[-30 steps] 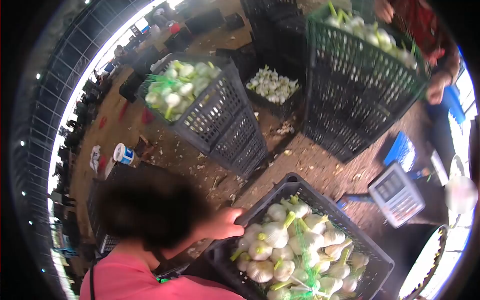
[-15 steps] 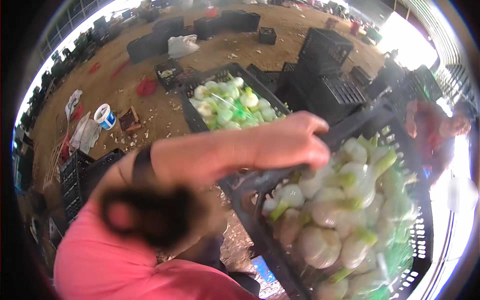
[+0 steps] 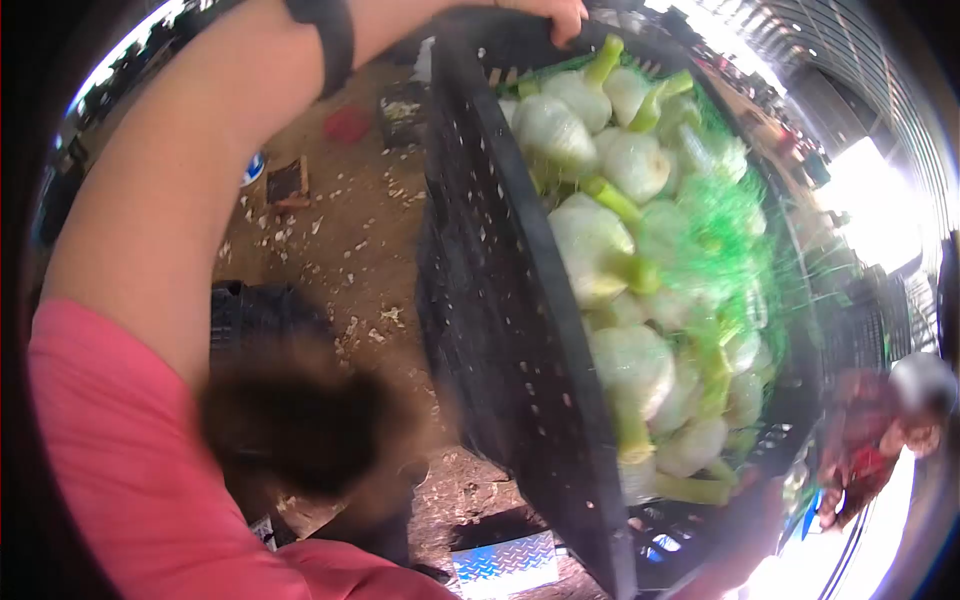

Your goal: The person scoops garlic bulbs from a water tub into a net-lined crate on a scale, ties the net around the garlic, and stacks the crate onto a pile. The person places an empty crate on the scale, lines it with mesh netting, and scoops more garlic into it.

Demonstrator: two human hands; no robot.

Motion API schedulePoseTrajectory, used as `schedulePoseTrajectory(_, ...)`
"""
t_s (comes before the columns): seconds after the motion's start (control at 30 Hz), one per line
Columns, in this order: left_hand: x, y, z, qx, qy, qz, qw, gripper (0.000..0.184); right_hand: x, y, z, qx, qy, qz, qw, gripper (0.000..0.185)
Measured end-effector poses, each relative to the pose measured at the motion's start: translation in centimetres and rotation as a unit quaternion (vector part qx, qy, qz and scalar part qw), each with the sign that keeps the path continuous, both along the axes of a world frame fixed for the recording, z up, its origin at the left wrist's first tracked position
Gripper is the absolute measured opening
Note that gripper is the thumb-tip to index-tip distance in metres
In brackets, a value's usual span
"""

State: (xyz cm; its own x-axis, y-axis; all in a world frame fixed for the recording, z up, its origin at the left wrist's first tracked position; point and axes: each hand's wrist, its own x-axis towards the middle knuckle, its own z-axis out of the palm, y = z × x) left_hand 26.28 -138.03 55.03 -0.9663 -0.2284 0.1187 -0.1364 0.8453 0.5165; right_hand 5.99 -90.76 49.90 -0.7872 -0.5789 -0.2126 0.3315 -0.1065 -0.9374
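My left hand (image 3: 548, 14) is closed over the far rim of a black plastic crate (image 3: 500, 270), at the top of the view. The crate is tilted, its perforated long side facing me. Inside lie white garlic bulbs (image 3: 635, 165) with short green stems, partly covered by green netting (image 3: 715, 225). At the crate's near right corner a blurred, skin-toned shape may be my right hand (image 3: 740, 535); its fingers cannot be made out. A dark blurred shape hides part of the floor below my left arm.
Another person (image 3: 865, 450) in red is at the right edge. A wooden tray (image 3: 288, 185), a red item (image 3: 347, 124), a small crate (image 3: 403, 113) and scattered peelings lie on the dirt floor. Below is a blue-and-silver tread plate (image 3: 505, 565).
My left hand has moved from above the bulbs to the crate's far rim. The crate now stands higher and tilted, covering where the second crate of bulbs showed.
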Motion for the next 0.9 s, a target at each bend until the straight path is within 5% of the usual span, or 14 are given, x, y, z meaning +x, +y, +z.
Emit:
schedulePoseTrajectory(0.1, 2.7, -7.1, -7.1, -0.235, 0.087, -0.227, 0.941, 0.016, 0.7, -6.3, -2.9, 0.018, -0.006, 0.066, 0.998, 0.024)
schedulePoseTrajectory(0.13, 2.4, -5.8, -6.5, -0.383, -0.006, -0.16, 0.91, 0.011, 0.7, -7.9, -3.7, 0.025, -0.002, 0.08, 0.996, 0.024)
schedulePoseTrajectory(0.17, 2.2, -8.1, -7.8, -0.24, 0.105, -0.201, 0.944, 0.018, 0.6, -9.2, -4.5, 0.035, 0.001, 0.094, 0.995, 0.024)
schedulePoseTrajectory(0.23, 1.1, -4.5, -6.1, -0.05, -0.087, 0.085, 0.991, 0.031, 0.7, -11.4, -5.8, 0.052, 0.005, 0.118, 0.992, 0.024)
schedulePoseTrajectory(0.37, 1.9, -1.0, -5.5, -0.001, -0.059, 0.162, 0.985, 0.04, 0.9, -14.9, -8.2, 0.068, 0.012, 0.163, 0.984, 0.024)
schedulePoseTrajectory(0.43, 2.7, 0.3, -5.8, 0.124, 0.081, 0.185, 0.971, 0.038, 1.1, -16.6, -9.6, 0.073, 0.014, 0.189, 0.979, 0.024)
schedulePoseTrajectory(0.5, 4.0, -1.4, -8.8, 0.388, 0.253, 0.144, 0.875, 0.05, 1.3, -18.6, -11.4, 0.074, 0.014, 0.215, 0.974, 0.025)
schedulePoseTrajectory(0.53, 5.5, 0.4, -11.4, 0.124, 0.365, 0.137, 0.913, 0.043, 1.5, -19.6, -12.4, 0.074, 0.012, 0.227, 0.971, 0.025)
schedulePoseTrajectory(0.57, 7.1, 2.8, -14.4, -0.146, 0.448, 0.113, 0.875, 0.037, 1.7, -20.7, -13.4, 0.074, 0.009, 0.237, 0.969, 0.025)
schedulePoseTrajectory(0.6, 7.7, 4.8, -16.7, 0.131, 0.475, 0.17, 0.854, 0.039, 1.8, -21.9, -14.6, 0.074, 0.009, 0.246, 0.966, 0.025)
schedulePoseTrajectory(0.63, 8.1, 6.0, -19.2, 0.396, 0.46, 0.22, 0.764, 0.042, 2.0, -23.0, -15.7, 0.073, 0.008, 0.256, 0.964, 0.025)
schedulePoseTrajectory(0.73, 7.5, 6.5, -28.8, 0.282, 0.455, 0.405, 0.741, 0.038, 2.6, -25.6, -18.9, 0.076, 0.016, 0.277, 0.958, 0.025)
schedulePoseTrajectory(0.8, 5.7, 8.6, -30.5, 0.523, 0.584, 0.356, 0.508, 0.032, 3.0, -27.0, -20.6, 0.078, 0.028, 0.288, 0.954, 0.025)
schedulePoseTrajectory(0.9, 4.3, 9.9, -29.3, 0.51, 0.601, 0.393, 0.474, 0.032, 3.2, -28.3, -22.3, 0.085, 0.05, 0.302, 0.948, 0.025)
